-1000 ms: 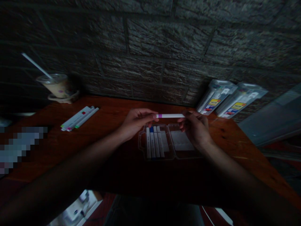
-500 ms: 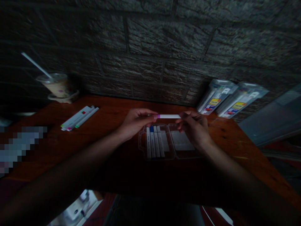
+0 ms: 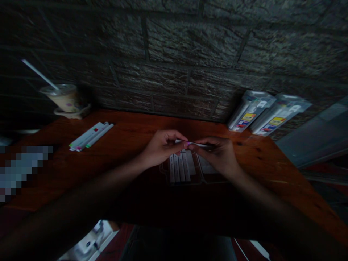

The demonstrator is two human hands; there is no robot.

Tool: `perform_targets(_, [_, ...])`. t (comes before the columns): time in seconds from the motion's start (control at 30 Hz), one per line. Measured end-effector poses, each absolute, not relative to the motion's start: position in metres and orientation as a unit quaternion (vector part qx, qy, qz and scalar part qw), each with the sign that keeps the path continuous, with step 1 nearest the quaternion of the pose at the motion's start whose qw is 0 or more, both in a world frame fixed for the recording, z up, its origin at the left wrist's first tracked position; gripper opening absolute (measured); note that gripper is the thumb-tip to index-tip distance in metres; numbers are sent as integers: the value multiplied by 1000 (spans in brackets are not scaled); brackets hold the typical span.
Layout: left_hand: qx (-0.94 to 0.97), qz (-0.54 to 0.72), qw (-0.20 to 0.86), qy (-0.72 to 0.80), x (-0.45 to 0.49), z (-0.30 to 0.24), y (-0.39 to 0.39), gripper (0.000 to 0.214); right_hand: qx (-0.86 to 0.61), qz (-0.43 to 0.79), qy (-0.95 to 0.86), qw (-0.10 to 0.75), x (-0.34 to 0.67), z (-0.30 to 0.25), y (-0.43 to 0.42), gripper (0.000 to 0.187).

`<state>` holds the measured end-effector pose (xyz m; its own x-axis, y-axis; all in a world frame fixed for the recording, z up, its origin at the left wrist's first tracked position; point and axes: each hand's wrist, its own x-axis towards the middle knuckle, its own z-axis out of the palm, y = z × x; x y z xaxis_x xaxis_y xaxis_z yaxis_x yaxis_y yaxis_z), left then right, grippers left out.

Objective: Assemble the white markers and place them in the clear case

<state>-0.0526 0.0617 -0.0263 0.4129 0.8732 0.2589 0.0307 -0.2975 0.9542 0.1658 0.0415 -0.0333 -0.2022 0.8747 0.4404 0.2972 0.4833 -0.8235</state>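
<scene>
Both hands meet over an open clear plastic case on the wooden table. My left hand and my right hand are closed on the two ends of a white marker with a purple band, fingertips nearly touching. Most of the marker is hidden by my fingers. Several white markers lie side by side in the left half of the case, just below the hands.
A few loose white markers lie at the left of the table. A lidded cup with a straw stands at the back left. Two packaged marker sets lean on the brick wall at the back right.
My hands have come together and dropped lower toward the case. The marker, earlier held stretched between them with its white barrel showing, is now mostly covered by my fingers.
</scene>
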Motion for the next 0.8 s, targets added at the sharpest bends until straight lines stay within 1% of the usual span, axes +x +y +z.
perform_targets(0.17, [710, 421, 469, 314, -51, -24, 57, 14, -415, 255, -733, 474, 165, -34, 40, 8])
perform_targets(0.4, [740, 422, 441, 281, -52, -29, 58, 15, -407, 313, -711, 480, 163, -31, 41, 9])
perform_targets(0.6, [755, 428, 400, 297, -51, -30, 60, 10, -391, 357, -693, 489, 162, -32, 43, 8])
perform_targets(0.7, [756, 441, 387, 290, -51, -30, 62, 8, -385, 363, -692, 490, 161, -31, 43, 9])
perform_targets(0.8, [748, 449, 387, 299, -52, -31, 64, 11, -381, 364, -696, 488, 160, -30, 41, 10])
